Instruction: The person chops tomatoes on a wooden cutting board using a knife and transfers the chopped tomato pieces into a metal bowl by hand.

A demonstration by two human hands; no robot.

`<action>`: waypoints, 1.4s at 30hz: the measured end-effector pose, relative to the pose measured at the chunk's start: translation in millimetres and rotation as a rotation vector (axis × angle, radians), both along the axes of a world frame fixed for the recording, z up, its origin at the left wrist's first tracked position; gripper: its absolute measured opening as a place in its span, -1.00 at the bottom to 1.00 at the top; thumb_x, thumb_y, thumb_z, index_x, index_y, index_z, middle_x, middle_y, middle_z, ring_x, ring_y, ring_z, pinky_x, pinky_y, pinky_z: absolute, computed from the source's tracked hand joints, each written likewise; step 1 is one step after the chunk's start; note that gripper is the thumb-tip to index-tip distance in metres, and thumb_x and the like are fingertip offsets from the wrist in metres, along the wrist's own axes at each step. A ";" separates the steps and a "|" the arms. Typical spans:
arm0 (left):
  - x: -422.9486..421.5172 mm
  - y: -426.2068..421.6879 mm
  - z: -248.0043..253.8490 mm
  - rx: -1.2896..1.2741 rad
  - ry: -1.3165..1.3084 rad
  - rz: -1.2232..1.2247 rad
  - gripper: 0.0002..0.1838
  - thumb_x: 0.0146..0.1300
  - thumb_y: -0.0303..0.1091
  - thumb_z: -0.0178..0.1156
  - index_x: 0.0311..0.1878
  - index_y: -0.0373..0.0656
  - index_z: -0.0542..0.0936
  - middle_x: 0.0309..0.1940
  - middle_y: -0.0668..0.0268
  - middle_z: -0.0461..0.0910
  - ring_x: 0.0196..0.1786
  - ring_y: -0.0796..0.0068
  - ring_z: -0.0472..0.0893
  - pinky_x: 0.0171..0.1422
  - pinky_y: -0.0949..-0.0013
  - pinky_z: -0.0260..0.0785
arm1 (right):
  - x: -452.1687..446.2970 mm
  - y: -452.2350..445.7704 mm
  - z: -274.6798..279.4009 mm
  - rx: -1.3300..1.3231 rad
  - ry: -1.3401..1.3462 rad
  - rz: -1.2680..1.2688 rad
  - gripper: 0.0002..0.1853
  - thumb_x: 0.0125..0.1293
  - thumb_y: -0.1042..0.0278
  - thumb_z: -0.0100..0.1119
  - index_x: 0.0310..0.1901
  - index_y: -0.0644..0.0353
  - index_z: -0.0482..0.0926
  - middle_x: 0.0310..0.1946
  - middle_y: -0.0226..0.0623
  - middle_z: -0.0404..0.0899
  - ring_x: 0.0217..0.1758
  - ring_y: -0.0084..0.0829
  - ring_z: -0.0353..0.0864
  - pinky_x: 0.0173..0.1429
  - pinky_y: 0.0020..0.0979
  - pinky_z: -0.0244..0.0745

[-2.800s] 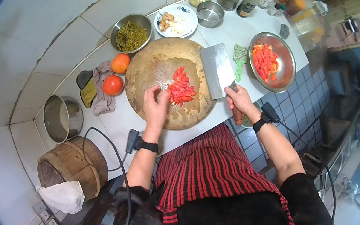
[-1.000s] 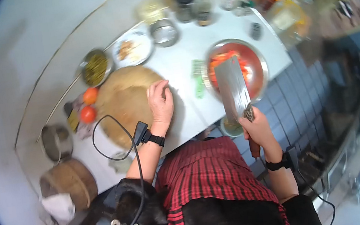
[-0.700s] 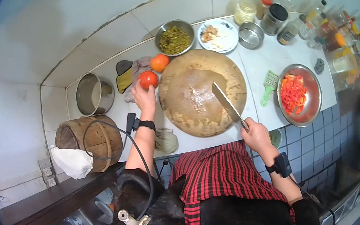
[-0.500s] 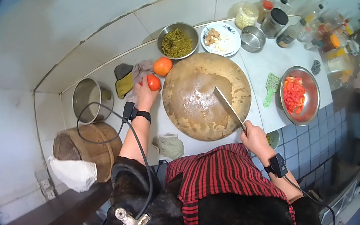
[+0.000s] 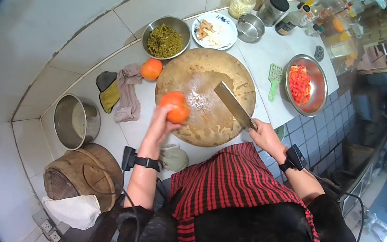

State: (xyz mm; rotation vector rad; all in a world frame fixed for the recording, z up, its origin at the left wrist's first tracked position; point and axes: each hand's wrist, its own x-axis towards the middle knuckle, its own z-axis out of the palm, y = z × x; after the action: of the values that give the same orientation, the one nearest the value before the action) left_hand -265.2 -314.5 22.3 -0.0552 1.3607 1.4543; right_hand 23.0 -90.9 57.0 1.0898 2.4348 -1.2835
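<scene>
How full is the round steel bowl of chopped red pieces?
Partly full: red pieces cover one side; the bowl shows bare steel on the other.

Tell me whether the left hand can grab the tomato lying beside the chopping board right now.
Probably not: the left hand is full, holding another tomato. Were it emptied, the way looks open: nothing covers the resting tomato beside the chopping board.

Over the round chopping board, a whole orange-red tomato is at left, a steel cleaver slanting at right.
</scene>
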 end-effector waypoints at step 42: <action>88.3 73.9 -82.0 -0.246 0.574 -0.123 -0.39 0.34 -0.15 0.17 0.25 -0.46 0.32 0.15 -0.29 0.36 0.22 -0.21 0.42 0.37 -0.01 0.28 | -69.6 -26.8 36.6 0.156 -0.034 0.142 -0.74 0.37 0.30 0.14 -0.22 0.41 0.51 -0.47 0.27 0.59 -0.29 0.28 0.61 -0.17 0.11 0.52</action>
State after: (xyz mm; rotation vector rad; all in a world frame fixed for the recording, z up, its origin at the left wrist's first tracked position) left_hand -176.9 -240.6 -59.7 0.3048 1.9667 1.2374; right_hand -46.6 -117.7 93.6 0.9456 2.5703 -1.0394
